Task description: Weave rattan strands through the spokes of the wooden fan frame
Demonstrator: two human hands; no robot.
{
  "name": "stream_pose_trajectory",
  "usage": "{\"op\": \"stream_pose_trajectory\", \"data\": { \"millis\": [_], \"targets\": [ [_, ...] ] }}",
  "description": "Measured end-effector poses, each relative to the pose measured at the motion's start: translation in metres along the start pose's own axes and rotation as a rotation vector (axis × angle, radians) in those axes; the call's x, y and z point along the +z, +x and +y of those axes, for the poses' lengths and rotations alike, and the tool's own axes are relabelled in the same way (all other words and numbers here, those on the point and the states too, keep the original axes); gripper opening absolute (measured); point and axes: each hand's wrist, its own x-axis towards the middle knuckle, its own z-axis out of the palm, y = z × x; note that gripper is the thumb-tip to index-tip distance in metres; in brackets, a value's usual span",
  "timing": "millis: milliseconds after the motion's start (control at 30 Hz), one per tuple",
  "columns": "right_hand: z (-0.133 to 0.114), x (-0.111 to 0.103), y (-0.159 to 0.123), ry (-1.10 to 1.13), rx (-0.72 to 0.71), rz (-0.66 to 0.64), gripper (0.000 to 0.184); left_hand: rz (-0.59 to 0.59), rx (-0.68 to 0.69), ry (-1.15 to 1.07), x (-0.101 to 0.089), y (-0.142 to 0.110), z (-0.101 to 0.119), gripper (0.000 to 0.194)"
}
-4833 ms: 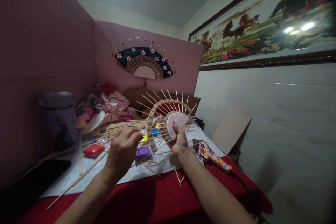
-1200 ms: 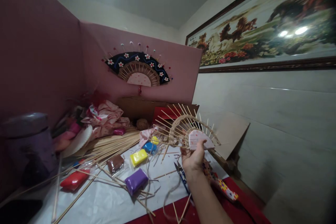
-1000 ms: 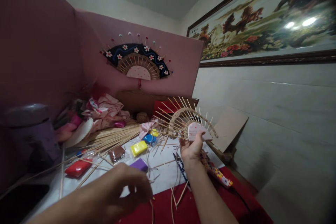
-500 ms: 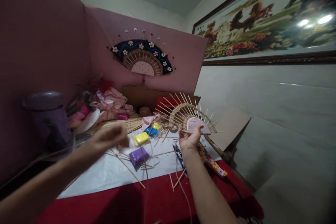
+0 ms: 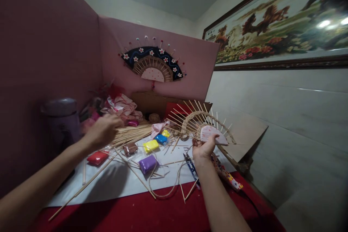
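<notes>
The right hand point(image 5: 202, 150) grips the woven stick fan point(image 5: 203, 130) by its half-round base point(image 5: 212, 134) above the white sheet's point(image 5: 174, 172) far right, sticks fanning up and away. The left hand point(image 5: 106, 128), well apart to the fan's left, has curled fingers, any hold untellable; half a second earlier it covered the brown packet point(image 5: 129, 148), now exposed.

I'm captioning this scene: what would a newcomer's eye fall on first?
Probably the flower-dotted dark fan against the pink panel at the back. The spiky woven fan frame in the right hand, right of centre, likely comes next. The framed horse picture on the wall at upper right also stands out.
</notes>
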Motion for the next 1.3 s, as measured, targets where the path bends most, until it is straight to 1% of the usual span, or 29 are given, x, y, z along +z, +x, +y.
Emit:
{"op": "stream_pose_trajectory", "data": {
  "millis": [33,100,133,200,267,300,333,400,467,567,700,767,867,933,1033,1133,1200,1300],
  "targets": [
    [0.000,0.000,-0.001,-0.006,-0.003,0.007,0.047,-0.080,0.058,-0.019,0.009,-0.003,0.008,0.015],
    [0.001,0.001,-0.002,-0.012,-0.008,-0.010,0.047,-0.297,0.193,-0.086,0.026,-0.012,0.026,0.014],
    [0.001,0.001,-0.002,-0.014,-0.007,-0.018,0.048,-0.345,0.233,-0.094,0.035,-0.017,0.033,0.017],
    [0.002,0.001,-0.001,-0.016,0.007,-0.013,0.050,-0.382,0.275,-0.089,0.052,-0.025,0.044,0.020],
    [0.002,0.000,0.001,-0.012,0.023,-0.008,0.052,-0.342,0.247,-0.069,0.065,-0.029,0.049,0.011],
    [0.003,0.000,0.001,-0.009,0.028,-0.016,0.053,-0.316,0.231,-0.055,0.070,-0.029,0.049,0.009],
    [0.003,-0.001,0.002,-0.008,0.031,-0.032,0.054,-0.287,0.211,-0.033,0.073,-0.028,0.048,0.012],
    [0.003,-0.002,0.003,-0.011,0.032,-0.068,0.055,-0.242,0.181,0.021,0.076,-0.023,0.045,0.016],
    [0.003,-0.001,0.002,-0.014,0.031,-0.083,0.056,-0.233,0.165,0.080,0.078,-0.017,0.042,0.017],
    [0.002,0.000,0.001,0.003,0.026,-0.046,0.053,-0.241,0.168,0.127,0.081,-0.012,0.039,0.020],
    [0.001,0.001,0.000,0.008,0.045,-0.011,0.051,-0.199,0.169,0.173,0.087,-0.011,0.039,0.024],
    [0.001,0.001,-0.001,0.013,0.057,-0.026,0.050,-0.213,0.176,0.215,0.089,-0.013,0.040,0.026],
    [0.001,0.001,-0.003,0.030,0.084,0.000,0.049,-0.243,0.184,0.290,0.089,-0.019,0.047,0.026],
    [0.000,0.001,-0.005,0.029,0.099,0.026,0.048,-0.218,0.162,0.327,0.089,-0.025,0.055,0.025],
    [0.000,0.001,-0.006,0.013,0.105,0.031,0.048,-0.175,0.122,0.311,0.092,-0.036,0.069,0.024],
    [0.001,0.000,-0.005,0.004,0.106,0.026,0.047,-0.184,0.100,0.276,0.093,-0.042,0.078,0.023],
    [0.002,-0.001,-0.004,0.016,0.106,0.037,0.045,-0.202,0.095,0.280,0.092,-0.044,0.079,0.022],
    [0.003,-0.001,-0.003,0.032,0.110,0.032,0.044,-0.234,0.086,0.302,0.087,-0.045,0.073,0.023]
  ]
}}
